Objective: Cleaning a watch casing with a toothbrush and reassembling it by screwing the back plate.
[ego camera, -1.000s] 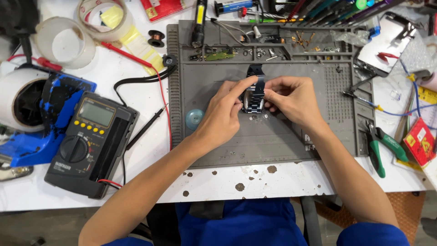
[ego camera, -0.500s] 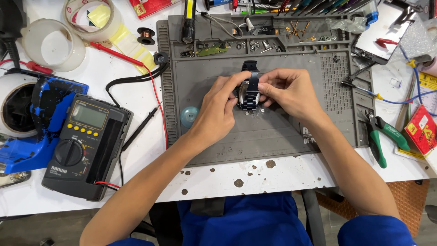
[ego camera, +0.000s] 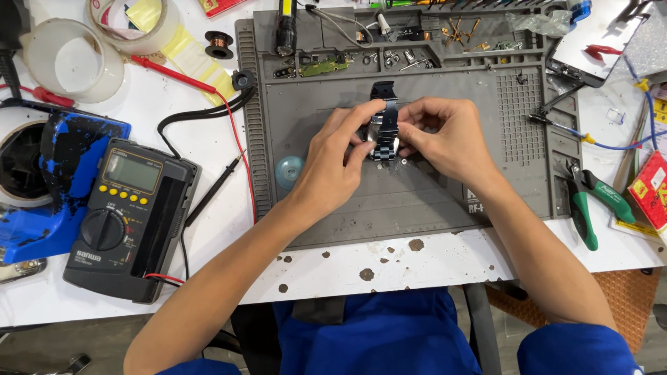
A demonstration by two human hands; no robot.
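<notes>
Two hands close together over the middle of a grey work mat (ego camera: pixel 417 201) on a white bench (ego camera: pixel 208 229). Left hand (ego camera: pixel 333 163) curled around a small dark watch (ego camera: pixel 384 132), thumb and fingers pinching its left side. Right hand (ego camera: pixel 445 139) curled too, fingertips pinching the right side of the same watch. Watch held just above the mat, between both hands, dark strap sticking up toward the far edge. Hard to tell if the watch touches the mat.

Small round pale blue thing (ego camera: pixel 289 171) on the mat, just beside the left wrist. Little screws and metal bits (ego camera: pixel 389 57) in the trays along the top of the mat. Tiny green board (ego camera: pixel 321 67) up there too.

Left of the mat, a black meter (ego camera: pixel 128 219) with a big dial and yellow buttons. Black and red wires (ego camera: pixel 208 111) looping from the meter past the mat's corner. Blue tool stand (ego camera: pixel 55 187) at the far left. Clear tape roll (ego camera: pixel 66 59) near the top left corner.

Right of the mat, green-handled pliers (ego camera: pixel 590 201) flat on the bench. Red packet (ego camera: pixel 653 191) at the right edge. Blue clothes (ego camera: pixel 375 333) at the bottom.
</notes>
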